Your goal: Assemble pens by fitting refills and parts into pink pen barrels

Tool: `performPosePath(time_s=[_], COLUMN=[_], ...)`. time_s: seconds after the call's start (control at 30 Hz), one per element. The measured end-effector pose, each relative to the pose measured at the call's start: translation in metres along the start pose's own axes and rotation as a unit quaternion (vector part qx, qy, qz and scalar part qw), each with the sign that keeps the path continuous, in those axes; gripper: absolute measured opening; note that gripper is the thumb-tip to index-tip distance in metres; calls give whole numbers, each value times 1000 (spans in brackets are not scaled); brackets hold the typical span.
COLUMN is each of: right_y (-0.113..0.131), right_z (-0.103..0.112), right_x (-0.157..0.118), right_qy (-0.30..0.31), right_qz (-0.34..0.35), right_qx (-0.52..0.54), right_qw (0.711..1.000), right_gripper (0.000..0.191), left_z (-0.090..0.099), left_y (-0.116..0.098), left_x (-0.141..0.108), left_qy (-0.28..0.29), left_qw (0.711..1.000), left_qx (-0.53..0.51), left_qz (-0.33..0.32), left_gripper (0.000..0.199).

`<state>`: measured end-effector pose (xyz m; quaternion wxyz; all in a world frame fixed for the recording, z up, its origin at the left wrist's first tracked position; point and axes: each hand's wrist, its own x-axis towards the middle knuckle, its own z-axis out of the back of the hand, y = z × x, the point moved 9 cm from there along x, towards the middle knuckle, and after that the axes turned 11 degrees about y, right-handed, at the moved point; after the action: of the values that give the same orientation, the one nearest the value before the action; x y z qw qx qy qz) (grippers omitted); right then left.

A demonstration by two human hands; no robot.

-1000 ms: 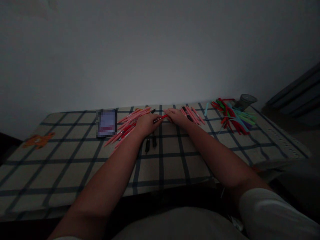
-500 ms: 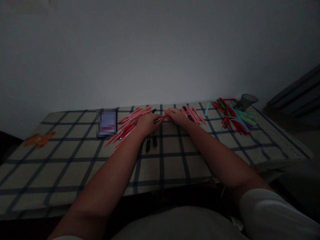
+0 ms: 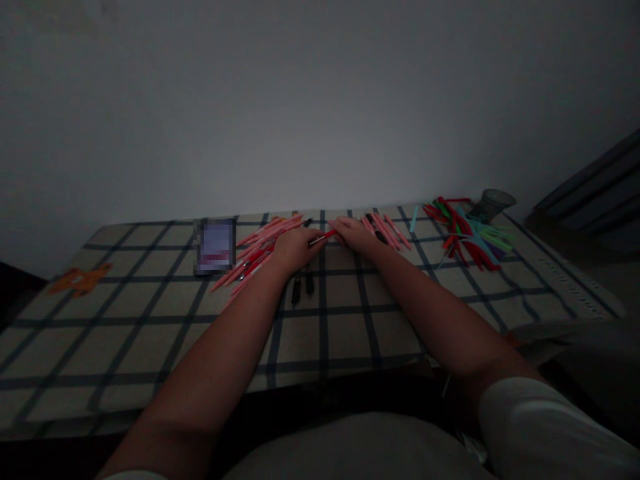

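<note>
A red pen (image 3: 324,237) lies between my two hands at the middle of the table, a hand closed on each end. My left hand (image 3: 296,247) grips its left, silvery end, beside a pile of pink and red pens (image 3: 254,257). My right hand (image 3: 351,233) pinches its right end, just left of a row of pink pens with some black parts (image 3: 393,230). Two black pieces (image 3: 302,287) lie on the cloth below my left hand. Another dark tip (image 3: 308,222) shows behind that hand.
A checked cloth (image 3: 345,337) covers the table against a wall. A blurred tablet-like device (image 3: 217,247) and an orange figure (image 3: 80,279) are at left. At right are a light-blue strip (image 3: 414,219), colourful fuzzy strips (image 3: 467,240) and a dark clear cup (image 3: 495,202).
</note>
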<state>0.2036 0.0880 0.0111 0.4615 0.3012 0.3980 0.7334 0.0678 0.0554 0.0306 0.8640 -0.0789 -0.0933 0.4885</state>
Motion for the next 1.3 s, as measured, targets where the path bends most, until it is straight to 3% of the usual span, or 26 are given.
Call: performPosePath(time_s=[0.33,0.63,0.87,1.3], right_y=[-7,-26,-20,-12], right_z=[1,8,8,11], right_x=[2,11,11,9], right_qy=[-4,-36,-44,-66], right_qz=[-23,-55,1,44], right_qx=[23,-46,-69,-66], right_qw=[999,997,997,995], right_gripper=[48,58,53,50], left_z=[2,2,2,1], left_y=[-2,-1,-2,-4], left_x=[-1,-1,0,0], left_qy=[0,-1,-2,-2], left_qw=[1000,1000,1000,1000], left_qx=[-20,-15,-8,23], left_qz=[-11,-8,-6,-19], left_gripper=[34,34,34,38])
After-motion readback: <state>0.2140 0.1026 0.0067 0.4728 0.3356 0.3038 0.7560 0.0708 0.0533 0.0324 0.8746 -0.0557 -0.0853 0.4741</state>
